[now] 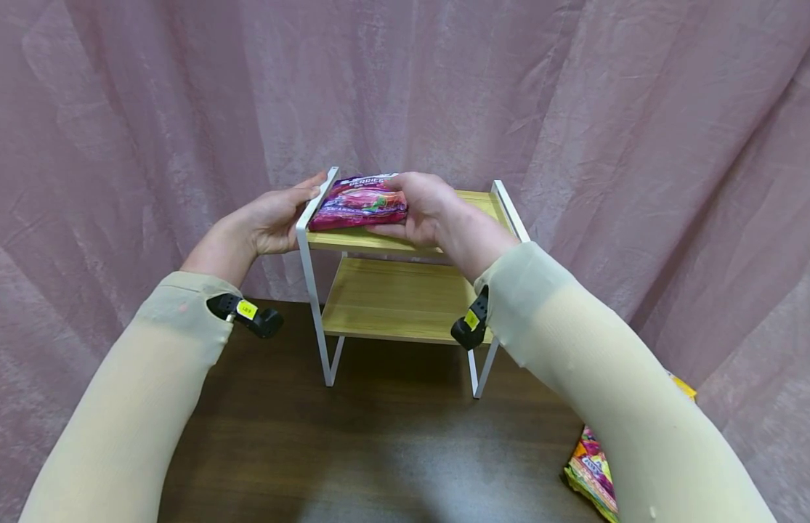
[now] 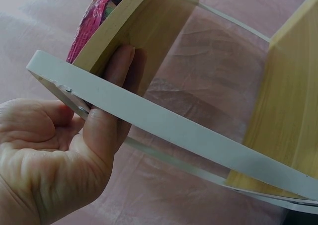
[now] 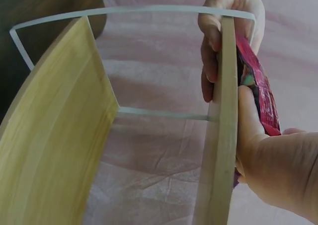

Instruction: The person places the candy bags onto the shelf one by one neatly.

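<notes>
A pink-purple packet printed BERRIES (image 1: 360, 205) lies on the top board of a small two-tier shelf (image 1: 391, 299), against its left white metal side. My right hand (image 1: 427, 207) grips the packet's right end, thumb over it and fingers beneath, close over the board. In the right wrist view the thumb side of this hand (image 3: 268, 160) sits between the packet (image 3: 268, 106) and the board edge. My left hand (image 1: 277, 216) holds the shelf's upper left corner. The left wrist view shows its fingers curled round the white metal bar (image 2: 164, 119) and under the top board.
The shelf stands on a dark brown wooden surface (image 1: 378, 443), close to a pink curtain (image 1: 405, 87) behind it. A colourful bag (image 1: 590, 472) lies at the lower right, partly hidden by my right sleeve (image 1: 614, 392). A bit of yellow packaging (image 1: 683, 385) shows beyond that sleeve.
</notes>
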`<state>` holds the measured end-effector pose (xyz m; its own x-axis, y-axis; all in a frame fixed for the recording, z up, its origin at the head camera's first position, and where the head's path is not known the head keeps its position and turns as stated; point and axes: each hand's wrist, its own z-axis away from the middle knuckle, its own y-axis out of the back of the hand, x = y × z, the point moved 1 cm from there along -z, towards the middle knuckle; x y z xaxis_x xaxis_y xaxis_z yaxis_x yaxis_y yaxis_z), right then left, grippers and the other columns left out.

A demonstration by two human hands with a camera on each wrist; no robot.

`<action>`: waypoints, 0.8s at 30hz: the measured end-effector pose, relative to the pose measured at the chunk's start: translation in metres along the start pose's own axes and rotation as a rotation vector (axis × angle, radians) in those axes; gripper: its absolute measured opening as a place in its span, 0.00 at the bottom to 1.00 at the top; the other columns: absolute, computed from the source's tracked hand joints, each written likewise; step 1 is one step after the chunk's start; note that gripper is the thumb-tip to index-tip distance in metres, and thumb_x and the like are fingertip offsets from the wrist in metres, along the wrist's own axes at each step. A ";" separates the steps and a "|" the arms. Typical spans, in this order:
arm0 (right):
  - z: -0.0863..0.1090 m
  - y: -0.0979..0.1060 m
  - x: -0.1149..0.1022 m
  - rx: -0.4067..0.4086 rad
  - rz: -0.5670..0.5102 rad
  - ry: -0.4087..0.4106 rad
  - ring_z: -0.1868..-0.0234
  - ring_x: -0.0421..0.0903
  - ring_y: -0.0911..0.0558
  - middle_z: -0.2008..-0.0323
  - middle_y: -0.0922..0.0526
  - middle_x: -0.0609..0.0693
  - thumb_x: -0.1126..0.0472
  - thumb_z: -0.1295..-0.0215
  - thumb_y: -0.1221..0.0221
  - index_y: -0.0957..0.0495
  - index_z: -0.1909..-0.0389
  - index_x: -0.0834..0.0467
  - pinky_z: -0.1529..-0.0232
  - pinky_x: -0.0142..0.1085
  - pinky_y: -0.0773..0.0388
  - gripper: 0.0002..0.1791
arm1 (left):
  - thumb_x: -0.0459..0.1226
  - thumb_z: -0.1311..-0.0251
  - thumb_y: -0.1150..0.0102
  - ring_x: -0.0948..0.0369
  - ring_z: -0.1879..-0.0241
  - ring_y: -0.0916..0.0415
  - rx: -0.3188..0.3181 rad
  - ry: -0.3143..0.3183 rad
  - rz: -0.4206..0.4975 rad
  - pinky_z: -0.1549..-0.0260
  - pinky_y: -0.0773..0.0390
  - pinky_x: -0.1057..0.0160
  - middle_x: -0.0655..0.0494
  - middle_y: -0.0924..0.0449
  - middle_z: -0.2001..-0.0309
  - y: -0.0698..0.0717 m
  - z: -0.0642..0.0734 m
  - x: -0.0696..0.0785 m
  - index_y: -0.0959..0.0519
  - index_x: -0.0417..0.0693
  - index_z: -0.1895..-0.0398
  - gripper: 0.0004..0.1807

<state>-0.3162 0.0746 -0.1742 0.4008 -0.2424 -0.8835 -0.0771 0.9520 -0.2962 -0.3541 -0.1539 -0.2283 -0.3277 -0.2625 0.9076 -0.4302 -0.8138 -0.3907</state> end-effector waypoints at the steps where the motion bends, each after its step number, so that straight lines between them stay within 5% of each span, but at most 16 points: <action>1: -0.001 0.001 -0.001 -0.009 0.006 -0.009 0.42 0.58 0.18 0.40 0.20 0.63 0.54 0.18 0.52 0.34 0.30 0.59 0.45 0.50 0.16 0.22 | 0.48 0.19 0.67 0.54 0.65 0.12 0.003 0.001 0.003 0.66 0.11 0.59 0.45 0.17 0.50 0.000 0.000 0.000 0.49 0.87 0.21 0.28; 6: -0.004 0.003 -0.006 -0.010 0.016 -0.034 0.42 0.57 0.18 0.40 0.20 0.62 0.43 0.19 0.51 0.33 0.30 0.55 0.42 0.51 0.18 0.27 | 0.48 0.19 0.68 0.54 0.65 0.12 0.003 -0.002 -0.010 0.66 0.11 0.59 0.45 0.17 0.51 0.000 -0.001 0.001 0.52 0.87 0.20 0.29; 13: 0.004 0.006 -0.017 0.003 0.062 -0.042 0.37 0.56 0.22 0.33 0.29 0.62 0.38 0.21 0.51 0.49 0.19 0.49 0.38 0.50 0.20 0.38 | 0.49 0.19 0.68 0.54 0.67 0.12 0.007 0.007 -0.002 0.68 0.11 0.59 0.45 0.16 0.54 0.000 -0.002 0.000 0.51 0.87 0.20 0.29; 24: 0.012 0.011 -0.028 -0.068 0.118 -0.012 0.23 0.57 0.42 0.21 0.49 0.64 0.33 0.22 0.58 0.59 0.16 0.46 0.22 0.47 0.44 0.43 | 0.49 0.19 0.68 0.54 0.67 0.12 0.008 0.005 -0.006 0.69 0.11 0.58 0.45 0.16 0.54 0.002 -0.003 0.002 0.51 0.88 0.21 0.29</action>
<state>-0.3175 0.0943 -0.1489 0.3959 -0.1265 -0.9095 -0.1861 0.9589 -0.2143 -0.3580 -0.1542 -0.2274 -0.3294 -0.2547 0.9092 -0.4253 -0.8197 -0.3837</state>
